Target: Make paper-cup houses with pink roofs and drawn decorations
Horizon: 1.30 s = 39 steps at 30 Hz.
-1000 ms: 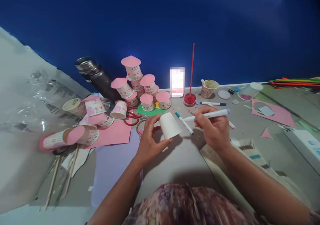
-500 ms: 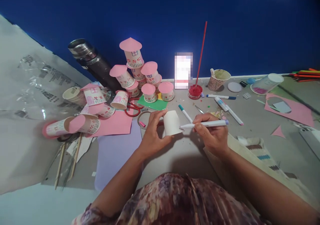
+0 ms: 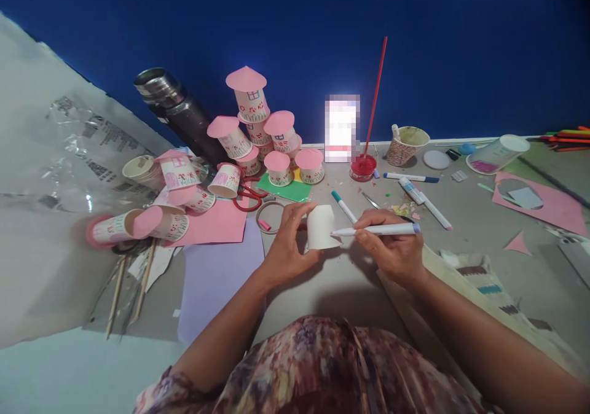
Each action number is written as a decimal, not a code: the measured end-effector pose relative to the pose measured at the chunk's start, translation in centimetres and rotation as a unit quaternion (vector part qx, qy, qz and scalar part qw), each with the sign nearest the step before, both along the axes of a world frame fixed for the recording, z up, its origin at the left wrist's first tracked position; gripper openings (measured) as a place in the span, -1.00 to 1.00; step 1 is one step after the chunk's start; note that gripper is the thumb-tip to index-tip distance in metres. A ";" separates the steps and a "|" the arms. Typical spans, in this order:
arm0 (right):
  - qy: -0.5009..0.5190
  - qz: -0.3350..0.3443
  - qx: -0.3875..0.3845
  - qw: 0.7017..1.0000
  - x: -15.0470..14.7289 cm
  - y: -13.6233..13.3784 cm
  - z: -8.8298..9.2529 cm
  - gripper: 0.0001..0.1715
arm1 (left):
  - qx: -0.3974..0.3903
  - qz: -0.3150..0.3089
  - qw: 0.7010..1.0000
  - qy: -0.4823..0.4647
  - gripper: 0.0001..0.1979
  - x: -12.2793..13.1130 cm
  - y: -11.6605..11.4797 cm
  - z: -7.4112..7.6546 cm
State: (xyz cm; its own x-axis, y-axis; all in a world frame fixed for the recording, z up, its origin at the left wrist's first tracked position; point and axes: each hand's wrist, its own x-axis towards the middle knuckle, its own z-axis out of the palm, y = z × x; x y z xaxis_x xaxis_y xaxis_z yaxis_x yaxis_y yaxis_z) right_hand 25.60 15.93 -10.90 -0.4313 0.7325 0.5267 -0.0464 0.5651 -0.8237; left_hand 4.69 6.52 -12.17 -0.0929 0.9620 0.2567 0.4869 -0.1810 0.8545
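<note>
My left hand [image 3: 291, 242] is closed around a plain white paper cup [image 3: 319, 226], tilted above the table, thumb below and fingers behind. In my right hand [image 3: 391, 248] is a white marker with a purple end [image 3: 396, 229]. Its tip points left and meets the cup near the rim; whether it touches the surface I cannot tell. Just behind the hands lies a teal-capped marker [image 3: 343, 206]. Left of the cup are a roll of tape [image 3: 258, 220] and a small pink cap [image 3: 264, 225].
Decorated cups with pink paper roofs [image 3: 251, 104] stand stacked at the back left, beside a black flask [image 3: 184, 116]. Red scissors [image 3: 249, 196] lie near them. A red pot with a stick [image 3: 363, 168], a patterned cup [image 3: 405, 147] and markers [image 3: 424, 202] are at the right.
The whole view has shifted slightly, so most things appear a little further right. The cup is turned slightly in my left hand. Both hands keep their hold.
</note>
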 end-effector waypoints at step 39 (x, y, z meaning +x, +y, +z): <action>-0.030 -0.006 -0.023 0.999 0.1 0.0 0.5 -0.92 | 0.000 -0.018 1.000 -0.024 -0.21 0.2 -0.2 0.5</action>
